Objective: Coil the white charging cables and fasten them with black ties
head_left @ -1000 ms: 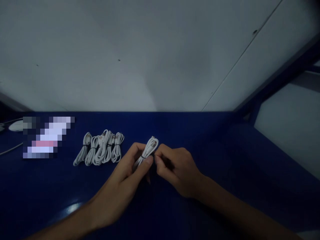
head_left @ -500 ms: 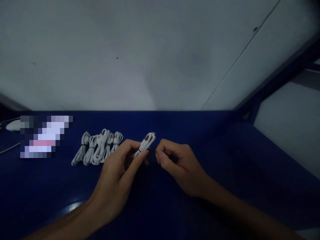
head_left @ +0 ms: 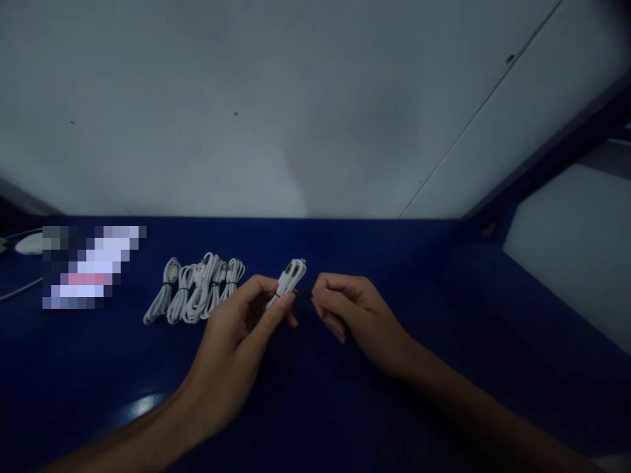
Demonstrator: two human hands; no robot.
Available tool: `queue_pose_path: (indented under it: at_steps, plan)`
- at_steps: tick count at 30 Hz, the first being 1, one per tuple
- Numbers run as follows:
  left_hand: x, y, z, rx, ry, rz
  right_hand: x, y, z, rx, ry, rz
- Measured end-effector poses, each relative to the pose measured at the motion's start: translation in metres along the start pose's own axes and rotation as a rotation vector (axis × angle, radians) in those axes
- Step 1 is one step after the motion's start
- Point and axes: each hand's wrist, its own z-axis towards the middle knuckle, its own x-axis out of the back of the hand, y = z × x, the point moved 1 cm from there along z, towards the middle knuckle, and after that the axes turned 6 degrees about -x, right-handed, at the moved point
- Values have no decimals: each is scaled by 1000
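1. Left hand (head_left: 236,341): raised just above the blue table (head_left: 444,368), thumb and fingers pinched on a coiled white cable (head_left: 288,279) at its lower part.
2. Coiled white cable: held tilted, upper end leaning up and to the right, lower end hidden behind the left fingers; bound near the middle by a dark tie.
3. Right hand (head_left: 355,315): just to the right of the cable, not touching it; fingers loosely curled, thumb and forefinger close together. Cannot tell whether anything small sits between those fingertips; nothing visibly held.
4. Gap between the two hands: narrow, with the cable's upper end poking into it from the left side.
5. Row of bundled white cables (head_left: 197,289): lying on the table to the left of the left hand, side by side and touching or nearly so, each tied with a dark band, all slanting the same way.
6. Blurred pixelated patch (head_left: 91,266): farther left on the table, contents unreadable.
7. White rounded object (head_left: 29,243): at the far left edge, with thin cords near it; too dim to identify.
8. Pale wall (head_left: 296,105): rising behind the far table edge.
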Motion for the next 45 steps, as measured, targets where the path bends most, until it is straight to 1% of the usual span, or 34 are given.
queue_pose_path:
  at_steps: [3, 7, 8, 10, 13, 16, 21, 23, 28, 30, 35, 38, 41, 43, 45]
  plan:
    - [0, -1, 1, 23, 4, -24, -3, -2, -5, 136, 87, -251]
    - [1, -2, 0, 27, -7, -48, -6, 1, -6, 394, 198, -592]
    - [1, -2, 0, 30, -6, -39, -6, 3, -5, 437, 231, -635]
    - [1, -2, -1, 42, -6, -21, -6, 4, -4, 477, 275, -662]
    - [2, -3, 1, 68, -14, -6, -4, 3, -3, 472, 290, -672]
    - [4, -4, 3, 70, -22, 5, -2, 1, -2, 447, 278, -669]
    - [5, -4, 5, 31, -17, -16, 3, -1, -1, 409, 190, -642]
    - [5, -3, 5, 18, -15, -23, 5, -2, -1, 359, 156, -590]
    - [5, 5, 6, 5, -12, -60, 9, -5, -1, 184, 70, -319]
    - [6, 7, 6, -11, -1, -60, 10, -5, -1, 151, 60, -268]
    - [6, 6, 6, -27, 9, -27, 12, -4, 0, 205, 115, -366]
    - [7, 4, 8, -9, 28, -23, 11, -1, 1, 252, 96, -458]
    - [7, 3, 9, 11, 52, -34, 10, 1, 2, 353, 98, -629]
    - [6, 3, 10, 30, 52, -79, 10, 2, 2, 415, 133, -724]
    - [5, 3, 9, 45, 52, -117, 9, 3, 2, 451, 171, -769]
